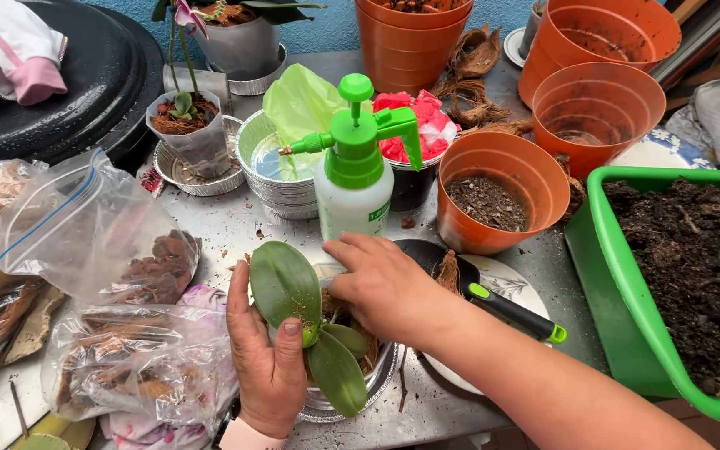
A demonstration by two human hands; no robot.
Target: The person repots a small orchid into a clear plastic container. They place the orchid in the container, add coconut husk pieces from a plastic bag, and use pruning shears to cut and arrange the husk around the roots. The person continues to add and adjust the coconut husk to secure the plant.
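Left hand (267, 358) cupped around a small orchid plant (306, 321) in a foil dish (352, 398), thumb on a leaf, right hand (385, 287) pressing fingers into the plant's base, black-handled trowel (502, 307) just beside, green-topped spray bottle (353, 171) behind, orange pot (502, 204) with soil, green tub (635, 283) of soil to the right

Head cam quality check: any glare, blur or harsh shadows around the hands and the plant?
Head view: soft, even daylight with only faint shadows under the left hand and right hand; the plant leaves are sharp, no motion blur; mild sheen on the plastic bags and foil tray; the spray bottle is well exposed; slight wide-angle stretch at the green tub on the edge.
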